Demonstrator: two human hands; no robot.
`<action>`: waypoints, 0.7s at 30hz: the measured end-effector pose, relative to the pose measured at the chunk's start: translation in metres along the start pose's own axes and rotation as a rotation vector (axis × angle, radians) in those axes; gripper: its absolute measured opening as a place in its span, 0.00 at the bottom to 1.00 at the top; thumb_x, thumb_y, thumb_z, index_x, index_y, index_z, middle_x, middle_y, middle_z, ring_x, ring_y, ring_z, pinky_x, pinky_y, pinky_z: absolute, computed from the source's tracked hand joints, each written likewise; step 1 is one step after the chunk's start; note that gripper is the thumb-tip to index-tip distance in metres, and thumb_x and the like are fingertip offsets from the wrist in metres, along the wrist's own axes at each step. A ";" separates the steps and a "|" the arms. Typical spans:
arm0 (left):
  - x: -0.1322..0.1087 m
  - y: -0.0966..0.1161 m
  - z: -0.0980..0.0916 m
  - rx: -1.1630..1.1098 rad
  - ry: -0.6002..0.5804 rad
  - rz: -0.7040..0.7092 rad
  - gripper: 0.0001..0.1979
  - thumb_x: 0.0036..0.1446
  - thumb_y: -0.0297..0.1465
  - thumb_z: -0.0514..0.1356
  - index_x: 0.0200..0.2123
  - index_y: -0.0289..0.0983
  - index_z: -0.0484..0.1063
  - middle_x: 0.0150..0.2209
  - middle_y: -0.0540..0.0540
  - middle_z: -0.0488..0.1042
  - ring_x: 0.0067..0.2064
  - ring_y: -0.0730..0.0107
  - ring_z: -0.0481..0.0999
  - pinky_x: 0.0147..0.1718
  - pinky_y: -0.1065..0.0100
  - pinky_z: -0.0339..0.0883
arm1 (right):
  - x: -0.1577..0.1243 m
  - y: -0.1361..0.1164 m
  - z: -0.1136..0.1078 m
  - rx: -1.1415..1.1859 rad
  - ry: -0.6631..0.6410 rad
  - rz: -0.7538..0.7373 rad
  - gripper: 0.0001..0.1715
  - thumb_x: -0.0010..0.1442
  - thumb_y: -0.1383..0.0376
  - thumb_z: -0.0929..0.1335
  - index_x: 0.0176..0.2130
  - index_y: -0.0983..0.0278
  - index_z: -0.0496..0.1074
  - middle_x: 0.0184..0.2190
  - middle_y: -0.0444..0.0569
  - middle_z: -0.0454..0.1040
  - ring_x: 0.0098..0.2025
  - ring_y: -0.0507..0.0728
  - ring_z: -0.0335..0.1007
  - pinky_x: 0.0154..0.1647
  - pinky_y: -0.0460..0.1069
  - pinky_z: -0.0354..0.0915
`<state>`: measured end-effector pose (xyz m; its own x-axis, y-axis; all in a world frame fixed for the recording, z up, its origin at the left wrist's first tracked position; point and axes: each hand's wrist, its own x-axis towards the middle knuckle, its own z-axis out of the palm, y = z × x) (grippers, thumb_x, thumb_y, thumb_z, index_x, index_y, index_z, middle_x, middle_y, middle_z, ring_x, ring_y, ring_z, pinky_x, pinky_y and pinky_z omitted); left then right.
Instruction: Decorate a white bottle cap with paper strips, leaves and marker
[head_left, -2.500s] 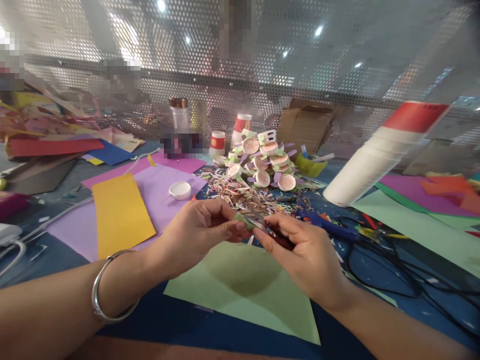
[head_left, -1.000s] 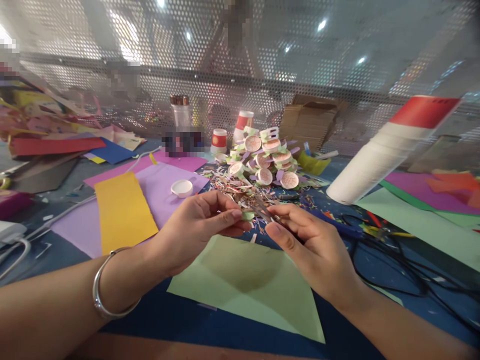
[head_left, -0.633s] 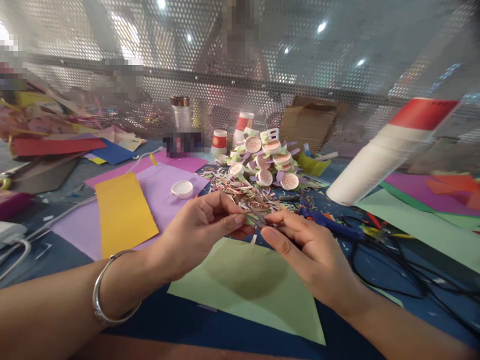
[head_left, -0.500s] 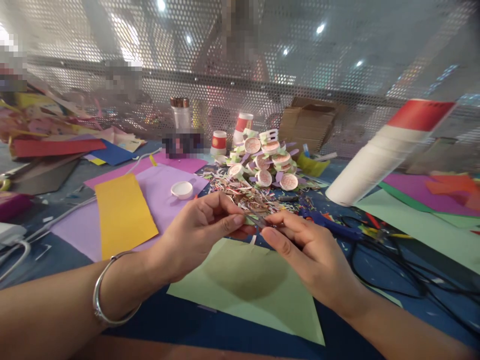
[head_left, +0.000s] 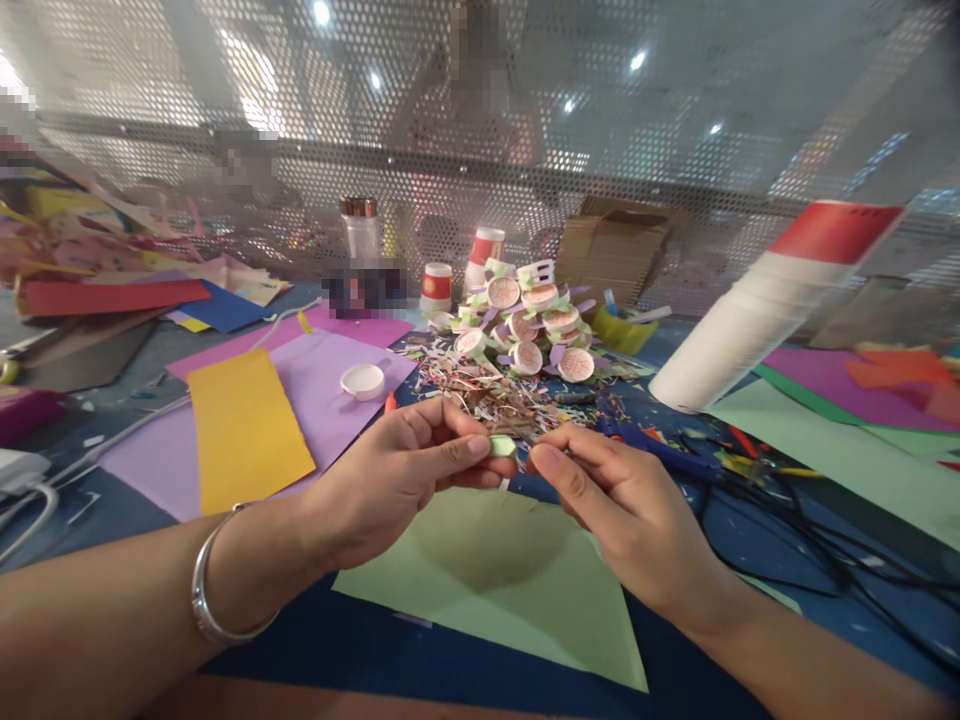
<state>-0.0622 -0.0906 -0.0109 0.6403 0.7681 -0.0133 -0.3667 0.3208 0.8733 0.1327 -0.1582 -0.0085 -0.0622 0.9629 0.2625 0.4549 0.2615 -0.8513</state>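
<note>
My left hand [head_left: 397,475] pinches a small light green paper piece [head_left: 501,446] between thumb and fingers. A silver bangle [head_left: 214,590] sits on that wrist. My right hand [head_left: 611,505] is closed round small scissors [head_left: 527,437]; only the blade tips show beside the paper piece, the handles are hidden in the fist. Both hands hover over a light green paper sheet [head_left: 495,580] lying on the blue table [head_left: 375,650].
Beyond the hands lie a heap of paper scraps [head_left: 487,385] and a pile of decorated round caps [head_left: 529,320]. A stack of paper cups [head_left: 757,310] lies on its side at right. Black cables [head_left: 787,520], yellow paper [head_left: 240,425], purple paper [head_left: 330,375], a white cap [head_left: 362,380].
The scissors have drawn back into my right hand, so less blade shows. The green paper piece now sticks out clear of my left fingertips. Both hands have stayed in place.
</note>
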 end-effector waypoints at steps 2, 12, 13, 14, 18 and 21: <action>0.000 0.000 0.000 0.009 0.009 -0.007 0.14 0.52 0.31 0.74 0.31 0.33 0.71 0.29 0.52 0.78 0.37 0.73 0.83 0.40 0.75 0.75 | 0.001 0.002 -0.001 0.009 0.030 0.031 0.21 0.69 0.51 0.65 0.32 0.62 0.70 0.20 0.35 0.52 0.20 0.48 0.44 0.18 0.46 0.43; 0.004 0.004 -0.015 0.663 0.018 0.189 0.06 0.60 0.31 0.65 0.34 0.35 0.73 0.29 0.51 0.76 0.32 0.76 0.74 0.33 0.73 0.66 | 0.011 0.011 -0.011 -0.262 0.024 0.093 0.22 0.67 0.46 0.65 0.37 0.60 0.71 0.23 0.39 0.66 0.25 0.51 0.57 0.26 0.47 0.53; 0.004 0.005 -0.016 0.757 0.002 0.187 0.06 0.60 0.32 0.65 0.34 0.35 0.74 0.29 0.51 0.75 0.32 0.76 0.72 0.32 0.73 0.64 | 0.012 0.012 -0.012 -0.337 0.003 0.097 0.22 0.66 0.45 0.65 0.36 0.60 0.71 0.23 0.39 0.67 0.25 0.52 0.59 0.27 0.48 0.54; 0.004 0.005 -0.017 0.833 -0.013 0.178 0.06 0.60 0.32 0.64 0.35 0.35 0.75 0.29 0.51 0.74 0.31 0.76 0.70 0.30 0.72 0.63 | 0.013 0.013 -0.013 -0.418 -0.020 0.110 0.23 0.66 0.44 0.65 0.36 0.60 0.71 0.22 0.39 0.68 0.24 0.52 0.60 0.27 0.48 0.54; 0.005 0.003 -0.017 0.927 -0.031 0.144 0.08 0.61 0.35 0.62 0.36 0.36 0.76 0.27 0.52 0.71 0.29 0.74 0.66 0.28 0.70 0.59 | 0.015 0.017 -0.016 -0.715 -0.136 0.188 0.25 0.66 0.43 0.63 0.35 0.59 0.72 0.20 0.41 0.70 0.23 0.55 0.65 0.25 0.49 0.50; 0.009 0.002 -0.018 0.898 -0.011 0.132 0.08 0.60 0.36 0.63 0.36 0.36 0.75 0.26 0.52 0.70 0.29 0.73 0.67 0.28 0.70 0.60 | 0.015 0.017 -0.018 -0.873 -0.159 0.185 0.23 0.67 0.44 0.64 0.36 0.59 0.73 0.22 0.43 0.74 0.25 0.57 0.70 0.25 0.49 0.49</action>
<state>-0.0694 -0.0737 -0.0179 0.6389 0.7608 0.1141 0.2239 -0.3257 0.9186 0.1552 -0.1404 -0.0110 -0.0138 0.9993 0.0344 0.9776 0.0207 -0.2094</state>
